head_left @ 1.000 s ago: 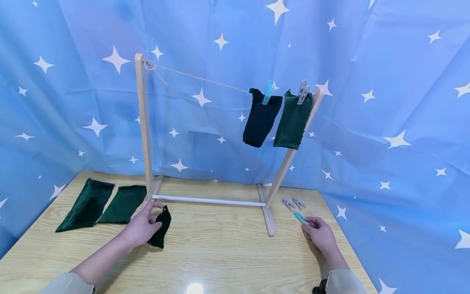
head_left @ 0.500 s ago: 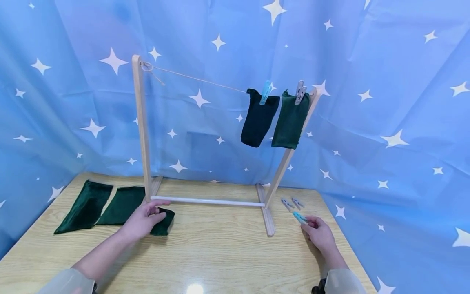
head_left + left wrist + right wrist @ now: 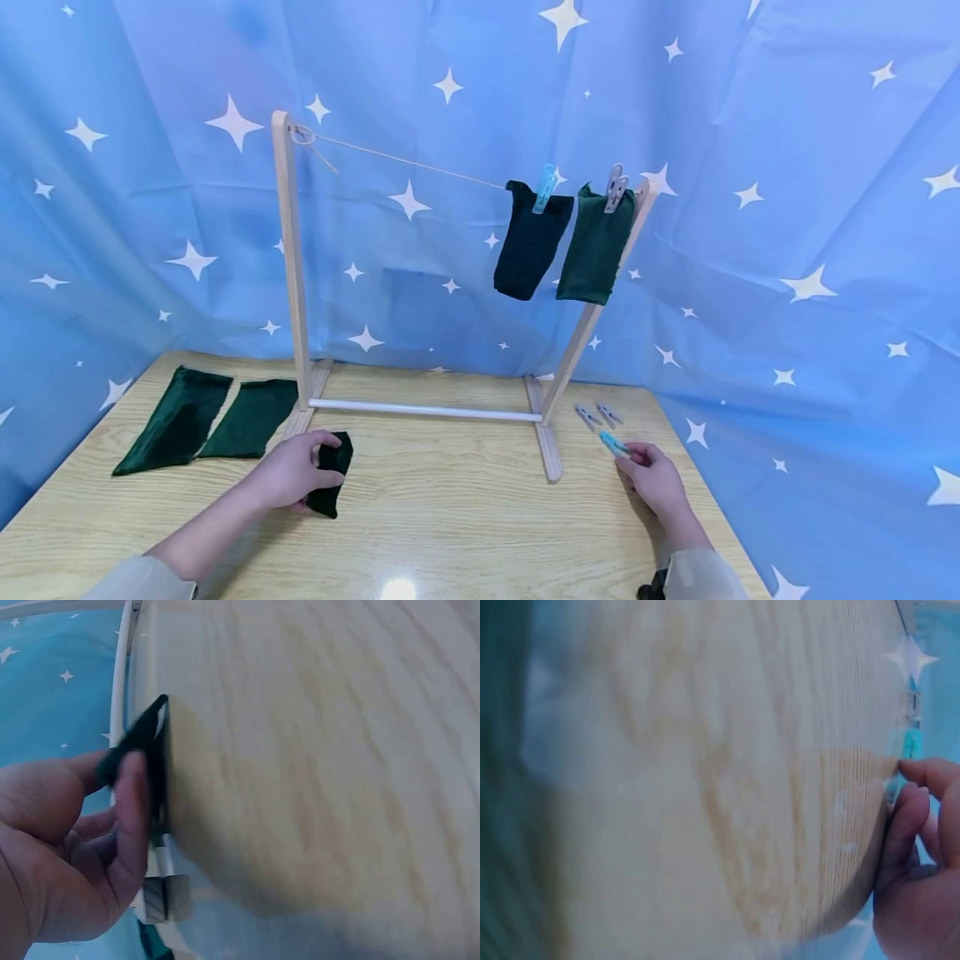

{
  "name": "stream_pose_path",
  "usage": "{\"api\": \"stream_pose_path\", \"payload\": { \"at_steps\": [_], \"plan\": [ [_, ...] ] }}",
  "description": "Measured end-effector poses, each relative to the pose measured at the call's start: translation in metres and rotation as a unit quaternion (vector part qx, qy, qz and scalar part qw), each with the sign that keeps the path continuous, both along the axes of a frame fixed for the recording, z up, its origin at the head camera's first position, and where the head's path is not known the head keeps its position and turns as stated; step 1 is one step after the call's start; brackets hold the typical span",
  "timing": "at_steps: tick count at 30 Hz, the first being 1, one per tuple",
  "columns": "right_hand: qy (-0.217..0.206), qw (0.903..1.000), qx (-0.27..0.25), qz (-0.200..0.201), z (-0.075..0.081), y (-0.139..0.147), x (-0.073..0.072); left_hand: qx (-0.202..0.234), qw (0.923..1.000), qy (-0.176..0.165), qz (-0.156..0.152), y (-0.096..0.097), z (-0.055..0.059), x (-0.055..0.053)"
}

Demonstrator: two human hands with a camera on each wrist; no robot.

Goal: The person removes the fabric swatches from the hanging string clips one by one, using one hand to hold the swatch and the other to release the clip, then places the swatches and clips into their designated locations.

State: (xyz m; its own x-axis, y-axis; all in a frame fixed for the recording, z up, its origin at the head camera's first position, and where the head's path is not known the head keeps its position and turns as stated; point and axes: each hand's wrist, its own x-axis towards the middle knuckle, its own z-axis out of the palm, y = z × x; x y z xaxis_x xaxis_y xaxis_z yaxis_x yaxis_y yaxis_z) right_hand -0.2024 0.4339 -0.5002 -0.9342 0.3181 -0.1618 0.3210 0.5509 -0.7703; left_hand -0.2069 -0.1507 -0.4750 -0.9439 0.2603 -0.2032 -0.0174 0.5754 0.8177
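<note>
a pale wood-grain table (image 3: 450, 517) is bearing a wooden rack (image 3: 292, 267); two dark green rectangular cloths (image 3: 531, 246) are hanging from it; the left hand (image 3: 300, 473) is pinching a small dark green cloth (image 3: 341, 457) near the rack's left end; the right hand (image 3: 656, 483) is gripping a light blue plastic clothespin (image 3: 611, 442) near two grey clothespins (image 3: 586, 415)

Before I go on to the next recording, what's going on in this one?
A person is at a small wooden rack strung with a line. The left hand holds a dark green cloth; the right hand pinches a light blue clothespin. Two cloths hang near the line's right end, one with a blue peg, one with a grey peg. Two more flat cloths lie at left, and two loose clothespins near the right hand.
</note>
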Motion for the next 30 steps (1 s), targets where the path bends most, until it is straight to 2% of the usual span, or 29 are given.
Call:
{"api": "stream_pose_path", "payload": {
  "at_steps": [5, 9, 11, 14, 16, 18, 20, 22, 24, 27, 30],
  "plan": [
    [0.001, 1.0, 0.001, -0.002, -0.001, 0.0, -0.001, -0.055, 0.9981, 0.02, -0.018, -0.006, 0.011, 0.003],
    [0.001, 1.0, 0.001, -0.001, -0.001, 0.001, -0.003, -0.123, 0.9911, 0.045, -0.026, -0.011, 0.019, 0.003],
    [-0.001, 1.0, 0.002, -0.003, -0.002, 0.002, -0.003, -0.153, 0.9854, 0.061, -0.045, -0.012, 0.02, 0.002],
    [-0.004, 1.0, 0.004, -0.005, -0.004, 0.004, -0.002, -0.157, 0.9818, 0.07, -0.082, -0.013, 0.019, -0.001],
    [-0.006, 1.0, 0.005, -0.005, -0.005, 0.004, -0.002, -0.14, 0.9817, 0.085, -0.098, -0.013, 0.016, -0.005],
    [-0.005, 1.0, 0.004, -0.003, -0.005, 0.005, -0.002, -0.122, 0.9823, 0.11, -0.089, -0.013, 0.013, -0.012],
    [-0.003, 1.0, 0.004, -0.001, -0.004, 0.005, -0.002, -0.117, 0.9793, 0.146, -0.076, -0.012, 0.011, -0.02],
    [-0.003, 1.0, 0.004, -0.001, -0.003, 0.005, -0.001, -0.131, 0.972, 0.185, -0.064, -0.01, 0.009, -0.029],
    [-0.002, 1.0, 0.004, 0.0, -0.003, 0.005, -0.001, -0.154, 0.9653, 0.201, -0.066, -0.01, 0.007, -0.036],
    [-0.003, 1.0, 0.002, 0.0, -0.002, 0.005, 0.0, -0.185, 0.9562, 0.213, -0.078, -0.009, 0.005, -0.043],
    [-0.003, 1.0, -0.004, 0.0, -0.001, 0.004, 0.0, -0.192, 0.9535, 0.216, -0.085, -0.009, 0.003, -0.047]
  ]
}}
